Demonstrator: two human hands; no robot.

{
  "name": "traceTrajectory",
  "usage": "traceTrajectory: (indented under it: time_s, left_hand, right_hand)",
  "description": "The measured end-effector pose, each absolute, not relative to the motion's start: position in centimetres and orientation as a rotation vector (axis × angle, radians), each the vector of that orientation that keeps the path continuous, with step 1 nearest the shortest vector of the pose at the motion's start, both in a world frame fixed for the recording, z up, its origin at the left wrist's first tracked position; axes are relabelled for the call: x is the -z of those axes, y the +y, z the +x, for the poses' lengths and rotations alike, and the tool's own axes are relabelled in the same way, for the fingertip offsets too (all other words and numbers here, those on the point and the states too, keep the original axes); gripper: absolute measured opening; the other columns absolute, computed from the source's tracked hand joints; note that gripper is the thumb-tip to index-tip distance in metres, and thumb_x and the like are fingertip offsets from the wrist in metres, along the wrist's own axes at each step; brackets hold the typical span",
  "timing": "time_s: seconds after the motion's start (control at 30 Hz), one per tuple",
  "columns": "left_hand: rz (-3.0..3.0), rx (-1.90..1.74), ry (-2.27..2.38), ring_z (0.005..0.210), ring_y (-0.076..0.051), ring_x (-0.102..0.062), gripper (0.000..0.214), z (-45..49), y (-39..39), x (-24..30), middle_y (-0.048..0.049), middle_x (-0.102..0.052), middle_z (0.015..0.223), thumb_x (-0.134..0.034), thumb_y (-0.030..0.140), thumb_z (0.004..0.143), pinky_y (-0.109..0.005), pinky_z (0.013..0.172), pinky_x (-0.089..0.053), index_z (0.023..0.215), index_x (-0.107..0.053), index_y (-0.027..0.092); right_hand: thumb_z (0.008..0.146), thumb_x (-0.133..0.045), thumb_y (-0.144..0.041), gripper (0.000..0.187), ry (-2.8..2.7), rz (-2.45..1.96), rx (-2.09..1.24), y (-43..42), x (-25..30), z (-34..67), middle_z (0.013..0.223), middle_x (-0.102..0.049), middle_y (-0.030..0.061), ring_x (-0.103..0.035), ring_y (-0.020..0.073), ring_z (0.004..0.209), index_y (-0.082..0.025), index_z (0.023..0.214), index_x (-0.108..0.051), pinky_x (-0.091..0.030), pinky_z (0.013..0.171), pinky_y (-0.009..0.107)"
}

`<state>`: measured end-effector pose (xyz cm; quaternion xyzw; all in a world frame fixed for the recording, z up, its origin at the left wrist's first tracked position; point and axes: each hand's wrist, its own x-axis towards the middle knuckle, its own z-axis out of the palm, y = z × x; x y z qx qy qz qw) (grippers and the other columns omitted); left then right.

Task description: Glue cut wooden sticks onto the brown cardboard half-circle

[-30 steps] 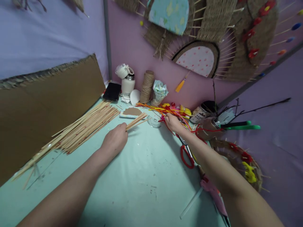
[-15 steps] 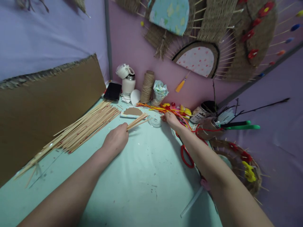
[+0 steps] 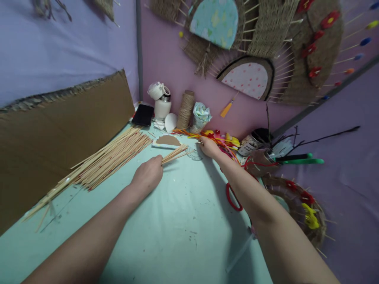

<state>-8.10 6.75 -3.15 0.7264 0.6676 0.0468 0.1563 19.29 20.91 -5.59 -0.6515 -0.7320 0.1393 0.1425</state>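
Note:
My left hand [image 3: 148, 172] is closed around a small bundle of thin wooden sticks [image 3: 175, 154], whose ends point to the right. My right hand [image 3: 209, 147] has its fingertips pinched together just above a clear protractor [image 3: 194, 154]; whatever lies between them is too small to make out. Behind its fingers lie orange and yellow pipe cleaners [image 3: 189, 134]. Between the hands and the back wall is a half-round cardboard piece [image 3: 168, 141] with a pale patterned edge. A large spread of wooden sticks [image 3: 118, 157] lies left of my left hand.
Along the back stand a phone [image 3: 142, 115], a white bottle [image 3: 162, 108], a twine roll [image 3: 186, 109] and a patterned cloth bundle [image 3: 201, 116]. Red-handled scissors [image 3: 233, 197] lie partly under my right forearm. A cardboard panel [image 3: 68, 134] borders the left; a woven ring [image 3: 296, 209] rests right.
My right hand has shifted slightly left, over the protractor's edge. My left hand keeps its hold on the sticks. The whole view has moved a little.

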Motion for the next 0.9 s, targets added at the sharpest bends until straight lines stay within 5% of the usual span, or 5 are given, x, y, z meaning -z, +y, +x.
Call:
traceTrajectory:
  time_s: [0.2,0.37,0.57,0.7,0.9]
  left_hand:
    - [2.112,-0.118,1.905,0.088,-0.029,-0.065,0.026,-8.2,6.6,3.1,-0.0113,-0.067,0.1,-0.03,0.019,0.091,-0.035,0.067,-0.043,0.102,-0.054,0.02]
    - [2.109,-0.108,1.872,0.088,-0.028,-0.066,0.026,-8.2,6.6,3.1,-0.0125,-0.067,0.101,-0.031,0.019,0.092,-0.035,0.068,-0.044,0.104,-0.055,0.02]
    - [2.107,-0.098,1.859,0.091,-0.029,-0.066,0.028,-8.1,6.6,3.1,-0.0127,-0.068,0.102,-0.031,0.016,0.092,-0.035,0.07,-0.046,0.105,-0.055,0.019]
    - [2.101,-0.117,1.851,0.091,-0.03,-0.066,0.029,-8.1,6.5,3.1,-0.0138,-0.068,0.103,-0.031,0.017,0.092,-0.037,0.073,-0.047,0.107,-0.056,0.019]
    - [2.114,-0.13,1.833,0.093,-0.029,-0.066,0.031,-8.2,6.5,3.2,-0.0137,-0.067,0.104,-0.029,0.014,0.092,-0.036,0.074,-0.048,0.108,-0.056,0.018]
  right_hand:
    - [0.088,-0.047,-0.017,0.014,-2.286,-1.911,-0.29,21.9,5.3,18.1,0.113,-0.064,0.0208,-0.059,0.0277,0.103,-0.014,0.099,-0.055,-0.043,0.092,0.037]
    - [0.087,-0.046,-0.013,0.023,-2.346,-1.919,-0.304,20.6,4.4,18.1,0.102,-0.067,0.0158,-0.061,0.0226,0.085,-0.014,0.109,-0.052,-0.046,0.077,0.03]
    - [0.084,-0.057,-0.015,0.009,-2.496,-1.849,-0.361,19.0,4.0,17.7,0.093,-0.07,0.0085,-0.061,0.0184,0.08,-0.019,0.09,-0.061,-0.042,0.073,0.025]
    - [0.085,-0.053,-0.012,0.01,-2.509,-1.883,-0.302,19.1,4.0,16.5,0.092,-0.069,0.0122,-0.06,0.0193,0.081,-0.017,0.08,-0.06,-0.039,0.072,0.026]
    - [0.088,-0.044,-0.017,0.01,-2.388,-2.005,-0.249,14.2,1.2,17.1,0.083,-0.064,0.01,-0.05,0.0163,0.066,-0.017,0.087,-0.054,-0.035,0.061,0.028]
